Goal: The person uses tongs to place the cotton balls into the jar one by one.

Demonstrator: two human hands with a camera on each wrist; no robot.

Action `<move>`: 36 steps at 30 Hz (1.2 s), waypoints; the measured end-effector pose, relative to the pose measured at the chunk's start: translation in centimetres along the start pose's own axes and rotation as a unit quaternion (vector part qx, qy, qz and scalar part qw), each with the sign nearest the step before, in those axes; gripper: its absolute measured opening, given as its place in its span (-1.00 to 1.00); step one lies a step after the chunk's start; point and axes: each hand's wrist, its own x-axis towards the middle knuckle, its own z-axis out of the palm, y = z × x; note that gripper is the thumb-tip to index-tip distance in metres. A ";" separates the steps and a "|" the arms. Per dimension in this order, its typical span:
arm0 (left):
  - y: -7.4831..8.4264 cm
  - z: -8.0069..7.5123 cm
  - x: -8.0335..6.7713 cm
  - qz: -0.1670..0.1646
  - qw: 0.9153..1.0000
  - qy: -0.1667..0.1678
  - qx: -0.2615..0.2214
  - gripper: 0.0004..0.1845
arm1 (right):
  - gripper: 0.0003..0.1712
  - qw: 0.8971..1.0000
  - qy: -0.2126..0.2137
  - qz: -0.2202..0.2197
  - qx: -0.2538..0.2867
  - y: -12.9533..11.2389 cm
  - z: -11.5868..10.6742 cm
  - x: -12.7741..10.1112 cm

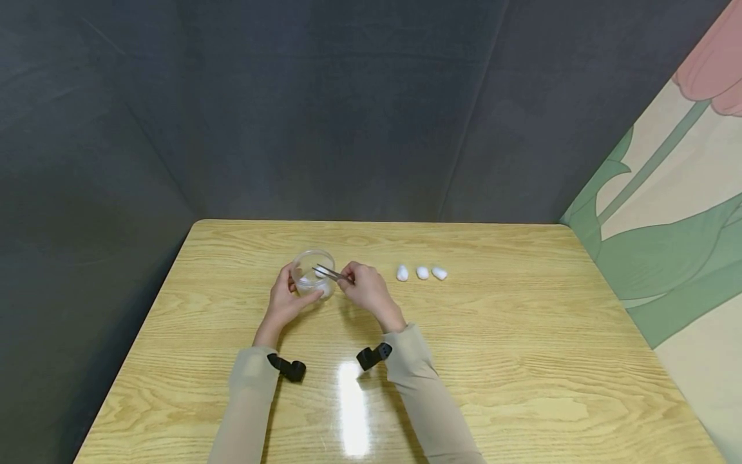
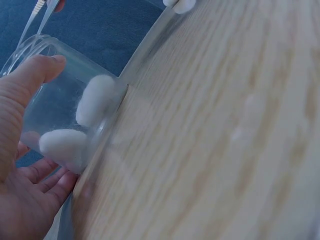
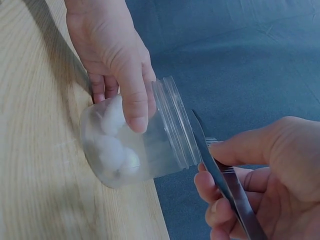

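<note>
My left hand (image 1: pixel 288 293) grips a small clear jar (image 1: pixel 313 273) that stands on the wooden table (image 1: pixel 464 361), thumb on one side and fingers on the other. In the left wrist view, two white cotton balls (image 2: pixel 95 102) lie inside the jar (image 2: pixel 60 95). The right hand (image 1: pixel 361 287) pinches metal tweezers (image 1: pixel 331 272), whose tips reach over the jar's mouth. In the right wrist view the tweezers (image 3: pixel 225 185) end at the jar's rim (image 3: pixel 172 125) with nothing seen between the tips. Three more cotton balls (image 1: pixel 422 272) lie in a row to the right.
Dark grey panels wall the table at the back and left. A flower-patterned wall (image 1: pixel 684 212) stands on the right. Bare wood (image 1: pixel 522 361) stretches in front of the hands and to the right of the cotton balls.
</note>
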 end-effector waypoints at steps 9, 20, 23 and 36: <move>0.2 0.0 -0.1 0.001 1.000 0.002 -0.003 -0.11 | -0.91 1.000 0.021 -0.006 0.000 0.1 -0.1 -0.2; 1.1 -0.1 -0.4 -0.015 1.000 -0.011 -0.009 -0.09 | -0.92 1.000 0.028 -0.002 0.007 0.1 -0.8 -0.7; 2.3 -0.3 -0.9 -0.011 1.000 -0.014 -0.020 -0.11 | -0.92 0.999 0.032 -0.004 0.008 0.3 -1.0 -0.8; 0.2 -0.1 -0.1 0.001 1.000 -0.003 -0.006 -0.09 | -0.93 0.999 0.041 -0.002 0.013 1.0 -1.7 -1.4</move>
